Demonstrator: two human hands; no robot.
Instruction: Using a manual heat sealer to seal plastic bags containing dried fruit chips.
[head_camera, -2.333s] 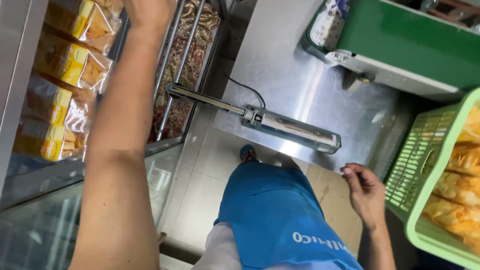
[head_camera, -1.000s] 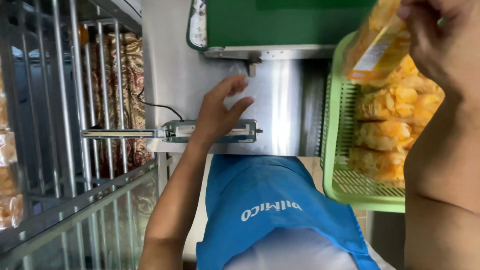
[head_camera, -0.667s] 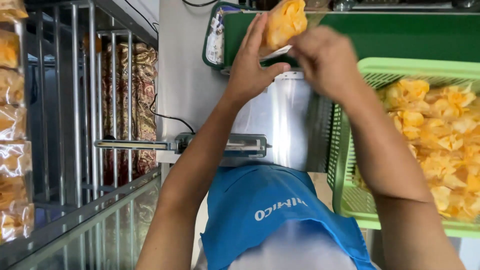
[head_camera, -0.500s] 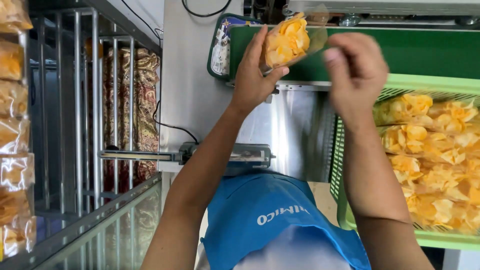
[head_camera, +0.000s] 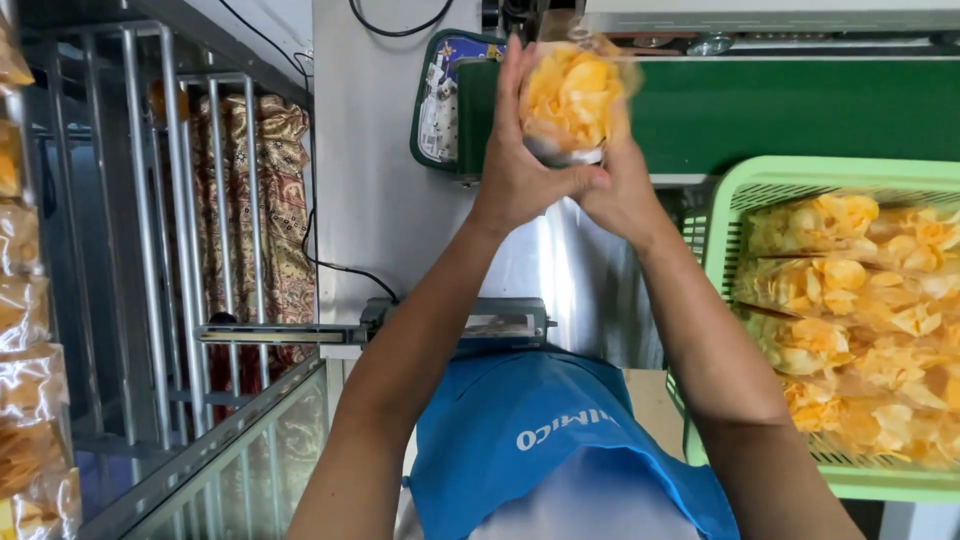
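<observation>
Half a second ago your right hand (head_camera: 622, 195) was lifted clear of the clear plastic bag of yellow chips (head_camera: 572, 95); it has since come in under the bag, so both your hands are on it. Your left hand (head_camera: 520, 170) wraps the bag's left side, fingers running up along it and the thumb reaching across beneath the bag to the right. Your right hand sits at the bag's lower right, touching the left thumb, its fingers mostly hidden behind the bag, so you cannot tell how tightly it grips. The bag stands upright, held up in front of the dark green conveyor belt (head_camera: 780, 115) of the machine at the top of the view, and its upper edge is blurred.

To your right, the light green plastic basket (head_camera: 760, 190) is filled with more bags of the same yellow chips, lying on their sides. Below your forearms sits the long metal sealer bar (head_camera: 300, 334) with its grey head (head_camera: 500, 325), resting on the shiny steel table (head_camera: 375, 180). A black cable (head_camera: 340, 267) runs to it across the steel. On your left stands a grey wire rack (head_camera: 150, 220), with further chip bags (head_camera: 25, 330) stacked at its far left edge.
</observation>
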